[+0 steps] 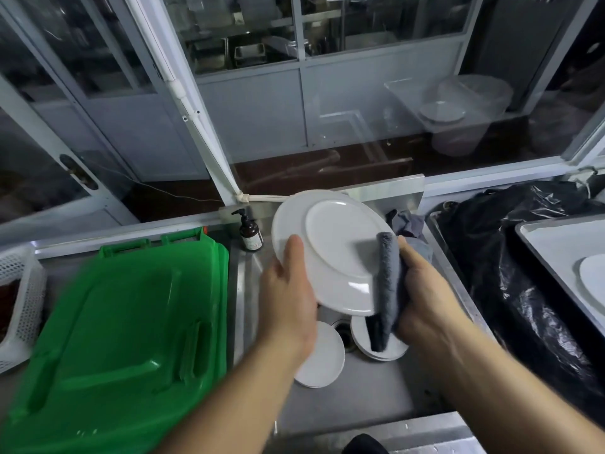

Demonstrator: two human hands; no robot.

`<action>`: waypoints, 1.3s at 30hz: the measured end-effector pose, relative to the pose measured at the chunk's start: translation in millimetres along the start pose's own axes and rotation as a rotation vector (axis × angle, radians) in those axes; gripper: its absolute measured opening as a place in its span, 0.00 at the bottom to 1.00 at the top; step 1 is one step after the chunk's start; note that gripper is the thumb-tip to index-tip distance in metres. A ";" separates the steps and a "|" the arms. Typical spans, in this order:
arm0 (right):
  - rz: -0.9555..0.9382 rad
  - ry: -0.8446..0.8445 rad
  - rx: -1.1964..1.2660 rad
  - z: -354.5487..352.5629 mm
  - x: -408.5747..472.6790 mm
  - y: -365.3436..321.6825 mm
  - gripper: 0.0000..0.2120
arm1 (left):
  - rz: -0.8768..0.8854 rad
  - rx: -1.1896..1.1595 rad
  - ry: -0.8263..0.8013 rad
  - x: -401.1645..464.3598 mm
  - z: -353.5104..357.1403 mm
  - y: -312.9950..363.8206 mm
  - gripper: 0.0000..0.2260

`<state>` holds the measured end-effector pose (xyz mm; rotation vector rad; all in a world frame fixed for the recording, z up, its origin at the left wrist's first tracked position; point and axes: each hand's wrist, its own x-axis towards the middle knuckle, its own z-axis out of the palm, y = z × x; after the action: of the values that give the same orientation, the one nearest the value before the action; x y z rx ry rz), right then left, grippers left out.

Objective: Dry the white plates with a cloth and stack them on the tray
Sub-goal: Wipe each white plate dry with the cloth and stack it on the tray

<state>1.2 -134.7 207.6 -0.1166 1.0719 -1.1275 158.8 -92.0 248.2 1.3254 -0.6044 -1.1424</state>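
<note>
While the left hand point(288, 290) is gripping a white plate point(330, 250) by its left rim, thumb curled over the edge, the right hand point(422, 290) is clutching a grey cloth point(388, 283) and pressing it against the plate's right edge. The plate is being held tilted above the sink point(360, 398), its underside facing the camera, so the drying step is in hand. More plates point(322, 355) are lying in the sink below, seemingly waiting their turn. Off to the right, the tray point(550, 253) is carrying one plate already, partly cut off by the frame edge. Next, I judge, the cloth needs to sweep the rest of the surface before the plate is carried right, over the black bag point(510, 257), and set on that one.
</note>
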 end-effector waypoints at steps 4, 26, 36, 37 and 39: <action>0.003 -0.036 0.061 7.7 -3.7 18.1 0.26 | 0.045 -0.150 0.030 -25.6 14.4 -21.3 0.11; -0.063 0.138 -0.221 9.1 -0.1 27.4 0.27 | -0.091 -0.158 0.035 -16.0 -9.2 -5.6 0.06; -0.420 0.132 -0.590 -1.2 3.8 17.0 0.10 | -0.152 -0.090 -0.196 -15.2 -29.3 1.3 0.06; -0.500 0.094 -0.690 0.5 -2.5 18.5 0.07 | -0.135 -0.084 -0.186 -14.3 -27.0 1.6 0.06; -0.635 -0.074 -0.865 2.9 -19.0 23.4 0.09 | -0.107 -0.066 -0.173 -11.8 -23.8 2.9 0.07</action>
<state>18.8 -110.0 208.0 -1.2395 1.4410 -1.1130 176.1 -71.6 248.9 1.2222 -0.6213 -1.3634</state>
